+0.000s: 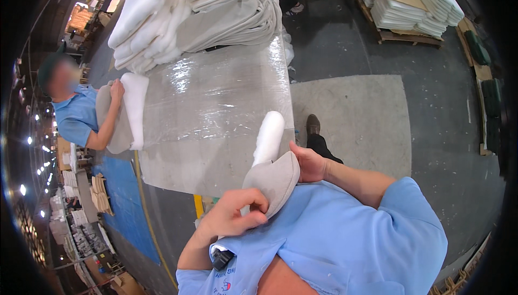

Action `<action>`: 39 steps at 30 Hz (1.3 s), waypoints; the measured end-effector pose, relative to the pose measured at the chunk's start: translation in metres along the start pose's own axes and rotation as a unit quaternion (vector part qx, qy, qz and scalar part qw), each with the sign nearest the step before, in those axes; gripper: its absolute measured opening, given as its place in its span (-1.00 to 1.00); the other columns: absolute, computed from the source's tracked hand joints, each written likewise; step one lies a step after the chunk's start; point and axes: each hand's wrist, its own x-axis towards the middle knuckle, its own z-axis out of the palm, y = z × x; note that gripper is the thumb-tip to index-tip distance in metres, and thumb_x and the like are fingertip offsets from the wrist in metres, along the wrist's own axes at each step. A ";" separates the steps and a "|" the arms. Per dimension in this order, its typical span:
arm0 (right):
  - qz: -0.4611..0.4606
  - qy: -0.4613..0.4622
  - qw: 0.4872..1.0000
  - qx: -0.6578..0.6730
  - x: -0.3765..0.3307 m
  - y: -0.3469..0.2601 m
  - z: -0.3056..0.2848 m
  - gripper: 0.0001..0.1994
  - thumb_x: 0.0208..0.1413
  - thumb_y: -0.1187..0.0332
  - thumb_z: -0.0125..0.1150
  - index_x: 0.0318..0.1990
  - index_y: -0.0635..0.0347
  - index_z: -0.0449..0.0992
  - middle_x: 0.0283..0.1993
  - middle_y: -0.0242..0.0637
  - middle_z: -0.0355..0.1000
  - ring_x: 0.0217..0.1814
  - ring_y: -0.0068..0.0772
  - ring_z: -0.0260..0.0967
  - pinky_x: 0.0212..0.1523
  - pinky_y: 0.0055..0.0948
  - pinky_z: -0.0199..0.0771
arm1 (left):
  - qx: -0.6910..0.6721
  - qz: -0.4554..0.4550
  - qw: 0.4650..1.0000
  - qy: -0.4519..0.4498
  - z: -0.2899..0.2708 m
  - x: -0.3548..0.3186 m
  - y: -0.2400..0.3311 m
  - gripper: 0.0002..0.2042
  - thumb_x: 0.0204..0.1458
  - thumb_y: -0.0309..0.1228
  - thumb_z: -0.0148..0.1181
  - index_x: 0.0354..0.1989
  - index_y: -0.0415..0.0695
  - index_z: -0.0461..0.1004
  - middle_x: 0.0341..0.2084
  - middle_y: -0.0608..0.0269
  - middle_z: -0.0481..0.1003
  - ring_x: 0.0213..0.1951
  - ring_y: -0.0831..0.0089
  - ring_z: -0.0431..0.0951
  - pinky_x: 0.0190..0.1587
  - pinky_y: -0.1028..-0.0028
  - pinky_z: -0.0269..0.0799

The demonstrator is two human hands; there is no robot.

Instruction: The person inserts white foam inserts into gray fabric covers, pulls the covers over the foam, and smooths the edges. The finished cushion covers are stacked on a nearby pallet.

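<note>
A grey fabric cushion cover [274, 183] with a seamed edge is held against my shirt at the near edge of the table. White padding [268, 136] sticks out from its far side and lies over the table corner. My left hand [237, 212] is closed on the cover's near left edge, fingertips curled over the fabric. My right hand [308, 164] grips the cover's right end, thumb up; its other fingers are partly hidden behind the cover.
The table [216, 106] is wrapped in shiny clear plastic. White padding sheets [145, 22] and folded grey covers [232, 25] are piled at its far end. Across the table a co-worker [78, 109] handles a grey cover with white padding [134, 109]. A loaded pallet [410, 39] stands far right.
</note>
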 end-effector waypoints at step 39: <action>-0.301 0.007 0.684 -0.664 0.001 0.000 0.109 -0.77 0.17 0.38 0.52 -0.23 0.22 0.52 -0.35 -0.28 0.51 -0.33 -0.45 0.44 -0.29 -0.38 0.45 | 0.019 -0.304 0.947 -0.097 -0.066 -0.020 -0.115 -0.66 0.40 -0.10 0.15 -0.04 -0.09 0.71 -0.49 0.49 0.51 -0.47 0.65 0.41 -0.42 0.52 0.33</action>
